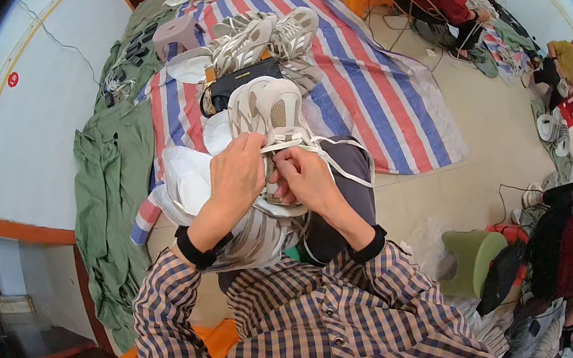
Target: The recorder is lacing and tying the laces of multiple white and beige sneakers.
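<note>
A beige-and-white sneaker (266, 103) rests on my lap with its toe pointing away from me. My left hand (239, 170) is closed at the sneaker's left side, its fingertips pinching a white shoelace (345, 163) by the eyelets. Across the opening, my right hand (306, 176) has its fingers curled together against the sneaker's lacing area. What those fingers hold is hidden. The loose lace loops from the eyelets over to the right of my right hand. Under the sneaker, more pale shoes (254, 236) and a white piece (190, 176) lie on my lap.
Ahead, finished-looking sneakers (241, 45), a dark bag (243, 84) and a mauve stool (176, 35) sit on a striped sheet (385, 109). Green cloth (116, 185) runs along the left wall. At right are a green stool (478, 255) and several people at work.
</note>
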A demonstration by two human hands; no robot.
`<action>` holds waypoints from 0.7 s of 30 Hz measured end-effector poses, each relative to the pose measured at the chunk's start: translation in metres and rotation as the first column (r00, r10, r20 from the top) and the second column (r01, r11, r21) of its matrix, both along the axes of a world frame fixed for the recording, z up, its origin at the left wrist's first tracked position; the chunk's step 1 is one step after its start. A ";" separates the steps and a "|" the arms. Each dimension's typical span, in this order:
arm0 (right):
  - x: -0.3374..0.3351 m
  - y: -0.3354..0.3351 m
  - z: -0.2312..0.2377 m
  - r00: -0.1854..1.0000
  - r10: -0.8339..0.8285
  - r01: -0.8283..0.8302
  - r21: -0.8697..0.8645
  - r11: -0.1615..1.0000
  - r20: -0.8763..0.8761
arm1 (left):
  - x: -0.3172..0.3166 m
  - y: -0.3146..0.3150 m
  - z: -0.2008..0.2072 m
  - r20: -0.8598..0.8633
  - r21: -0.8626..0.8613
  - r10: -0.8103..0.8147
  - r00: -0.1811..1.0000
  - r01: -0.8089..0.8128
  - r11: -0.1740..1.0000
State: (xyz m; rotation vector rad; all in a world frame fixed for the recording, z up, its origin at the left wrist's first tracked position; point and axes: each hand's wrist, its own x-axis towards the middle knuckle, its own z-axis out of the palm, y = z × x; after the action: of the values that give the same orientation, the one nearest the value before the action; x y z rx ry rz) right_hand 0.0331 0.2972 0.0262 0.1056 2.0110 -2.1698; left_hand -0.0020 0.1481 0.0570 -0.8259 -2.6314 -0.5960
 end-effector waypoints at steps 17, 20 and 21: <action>0.079 0.016 0.031 0.870 0.478 -0.438 0.259 0.861 -0.117 | 0.018 -0.004 -0.001 0.154 -0.032 0.092 0.984 -0.088 0.996; 0.069 0.012 0.028 0.921 0.362 -0.320 0.254 0.913 -0.140 | 0.017 0.001 0.005 0.125 0.053 0.073 0.990 -0.080 0.995; 0.061 0.009 0.031 0.951 0.291 -0.274 0.151 0.950 -0.103 | 0.015 0.001 0.005 0.121 0.079 0.063 0.991 -0.073 0.994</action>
State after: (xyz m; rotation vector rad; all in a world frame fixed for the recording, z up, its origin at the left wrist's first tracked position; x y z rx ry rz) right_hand 0.0944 0.3066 0.0577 -0.2911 2.0880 -1.9049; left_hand 0.0129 0.1493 0.0621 -0.6929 -2.7074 -0.7527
